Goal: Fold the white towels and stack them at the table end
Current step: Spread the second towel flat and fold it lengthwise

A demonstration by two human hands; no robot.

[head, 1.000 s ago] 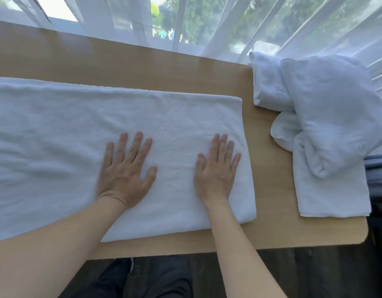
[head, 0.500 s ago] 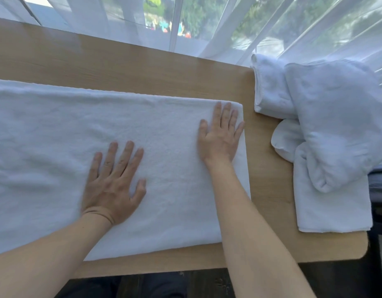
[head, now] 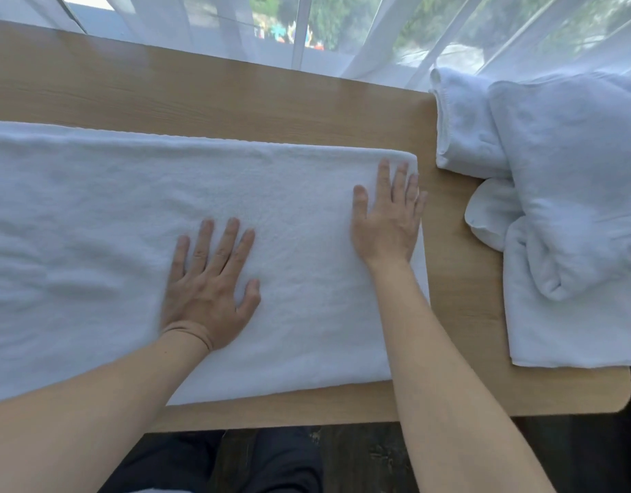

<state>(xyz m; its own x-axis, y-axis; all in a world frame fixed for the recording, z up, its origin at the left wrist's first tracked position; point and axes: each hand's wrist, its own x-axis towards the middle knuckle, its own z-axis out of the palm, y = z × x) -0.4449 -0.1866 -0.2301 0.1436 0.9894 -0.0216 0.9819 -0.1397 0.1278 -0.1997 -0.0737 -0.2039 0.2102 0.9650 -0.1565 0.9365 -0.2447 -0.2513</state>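
A long white towel [head: 93,225] lies flat, folded lengthwise, across the wooden table [head: 200,90], running off the left edge of view. My left hand [head: 209,290] presses flat on its middle with fingers spread. My right hand [head: 390,215] lies flat near the towel's far right corner, fingers straight and close to its right edge. At the table's right end sits a loose pile of white towels [head: 563,193], partly folded, one lying over the others.
Sheer white curtains [head: 378,37] hang along the far side of the table before a window. The table's right end and near edge [head: 342,407] are close by. Dark floor and my legs show below the near edge.
My right hand slid from the towel's near middle up toward its far right corner. My left hand stayed flat on the towel, shifting only slightly.
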